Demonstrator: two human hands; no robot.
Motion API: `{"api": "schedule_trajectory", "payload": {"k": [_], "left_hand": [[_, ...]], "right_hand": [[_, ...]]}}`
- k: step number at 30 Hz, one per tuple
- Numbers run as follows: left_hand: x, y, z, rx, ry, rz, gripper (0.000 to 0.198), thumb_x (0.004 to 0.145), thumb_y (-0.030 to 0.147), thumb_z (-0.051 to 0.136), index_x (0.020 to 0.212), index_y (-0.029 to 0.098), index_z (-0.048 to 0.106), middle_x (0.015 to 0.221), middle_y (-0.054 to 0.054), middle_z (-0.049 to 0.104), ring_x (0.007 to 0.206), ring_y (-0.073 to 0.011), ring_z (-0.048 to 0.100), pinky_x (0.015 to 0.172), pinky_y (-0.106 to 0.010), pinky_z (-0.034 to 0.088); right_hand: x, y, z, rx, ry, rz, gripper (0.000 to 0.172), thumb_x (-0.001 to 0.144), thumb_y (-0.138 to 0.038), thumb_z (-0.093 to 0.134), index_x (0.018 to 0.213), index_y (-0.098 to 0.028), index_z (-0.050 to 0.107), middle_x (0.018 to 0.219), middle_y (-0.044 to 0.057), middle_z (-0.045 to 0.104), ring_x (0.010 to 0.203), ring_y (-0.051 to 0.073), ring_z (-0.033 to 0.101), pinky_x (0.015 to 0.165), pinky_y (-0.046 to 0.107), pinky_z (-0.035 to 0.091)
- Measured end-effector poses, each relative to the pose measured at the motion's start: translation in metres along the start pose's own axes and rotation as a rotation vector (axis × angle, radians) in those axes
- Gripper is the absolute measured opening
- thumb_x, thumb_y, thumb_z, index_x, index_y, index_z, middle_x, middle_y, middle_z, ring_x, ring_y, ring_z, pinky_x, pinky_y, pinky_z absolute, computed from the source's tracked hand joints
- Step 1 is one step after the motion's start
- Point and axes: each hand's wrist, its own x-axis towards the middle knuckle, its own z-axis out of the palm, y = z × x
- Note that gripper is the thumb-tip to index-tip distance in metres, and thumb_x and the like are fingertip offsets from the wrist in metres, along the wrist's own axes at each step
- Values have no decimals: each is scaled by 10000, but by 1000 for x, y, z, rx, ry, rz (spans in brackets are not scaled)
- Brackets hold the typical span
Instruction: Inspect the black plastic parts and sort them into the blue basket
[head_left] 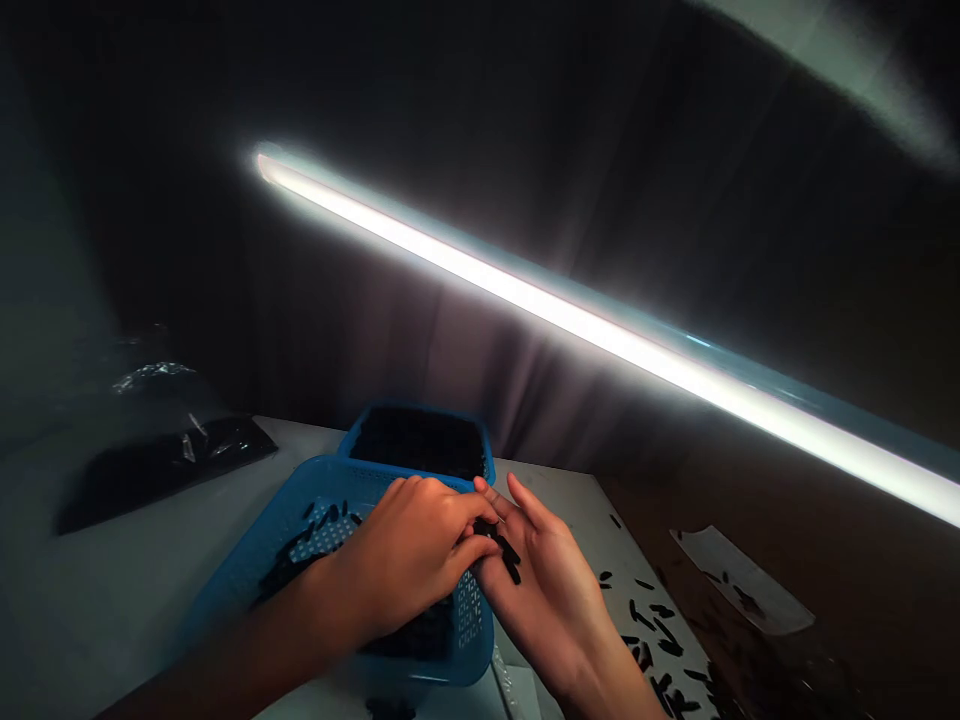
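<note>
Over a blue plastic basket (pixel 247 540), my left hand (pixel 409 545) bends in a pinch, its thumb and fingertips closed on small black pieces at my right palm. My right hand (pixel 536 570) is turned palm up and holds several short, dark, rod-like pieces (pixel 508 556) lying on it. What the pieces are made of I cannot tell. Inside the basket lie many more black pieces (pixel 281 570), partly hidden by my left hand and forearm.
Behind stands a second blue basket (pixel 489 440) filled with dark pieces. Loose black pieces (pixel 664 630) lie scattered along the white table's right side. A dark plastic-wrapped packet (pixel 172 465) rests at left. A bright tube lamp (pixel 570 315) slants overhead; a pale sheet (pixel 757 590) lies at right.
</note>
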Motion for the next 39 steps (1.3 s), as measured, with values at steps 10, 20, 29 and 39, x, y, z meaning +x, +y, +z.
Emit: {"api": "schedule_trajectory", "payload": {"k": [10,20,29,39], "left_hand": [[14,-9,-8,-349,172,-271,181,831,341,653,815,197,762,481,74,336,468,-103,340,482,-229,247],[18,-17,-15,-697,236,-284,281,776,420,733,850,149,745,530,94,219,503,-85,218,489,-229,208],[10,-2,-22,-688,257,-240,227,822,393,706,853,174,756,542,83,223,518,-83,235,493,-223,226],[1,4,-20,-679,394,-154,170,847,378,709,904,222,746,529,84,267,498,-74,261,476,-198,255]], "right_hand": [[5,7,-3,26,-94,-16,210,896,-146,614,723,-99,723,859,99,655,794,168,610,733,271,562],[2,3,-6,-328,-339,-287,132,793,-203,773,891,-123,737,670,-36,438,585,82,317,502,178,310],[-6,-8,-15,-707,-172,-681,282,806,-416,762,958,-181,723,628,-52,431,561,97,294,521,247,260],[-22,-13,-12,-894,-77,-931,206,798,-436,752,846,-236,757,684,-12,585,635,135,453,587,266,362]]}}
